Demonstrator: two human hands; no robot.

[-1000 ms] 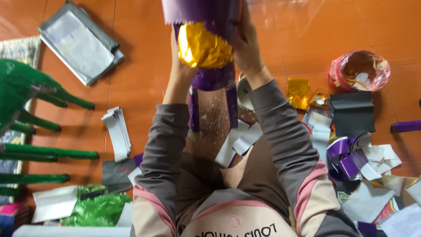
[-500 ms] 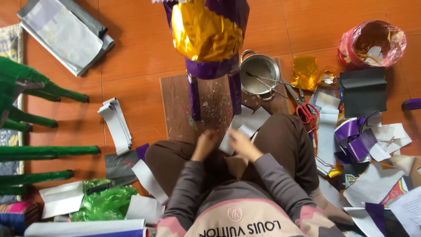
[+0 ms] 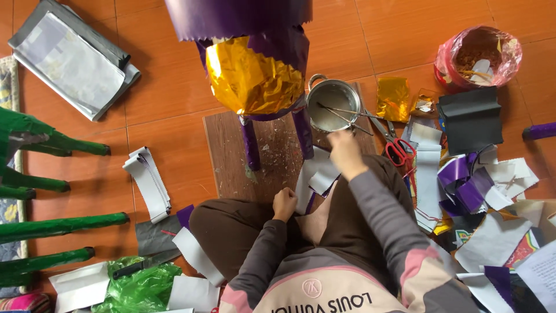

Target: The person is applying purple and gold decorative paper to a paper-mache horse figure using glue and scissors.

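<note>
Sitting cross-legged on the orange tile floor (image 3: 168,110), the person is reaching the right hand (image 3: 346,152) forward to the small metal pot (image 3: 332,104), which is standing on the wooden board (image 3: 231,156) with thin sticks (image 3: 341,116) lying in it; the fingers are blurred, so whether they are gripping anything cannot be determined. The left hand (image 3: 284,204) is resting curled into a loose fist at the knee, touching the white paper strips (image 3: 315,179) lying across the lap; a firm hold cannot be confirmed. A purple-and-gold paper figure (image 3: 252,75) is standing on purple legs on the board, just beside the pot. Red-handled scissors (image 3: 397,149) are lying right of the pot. Green poles (image 3: 52,226) are lying at the left edge.
</note>
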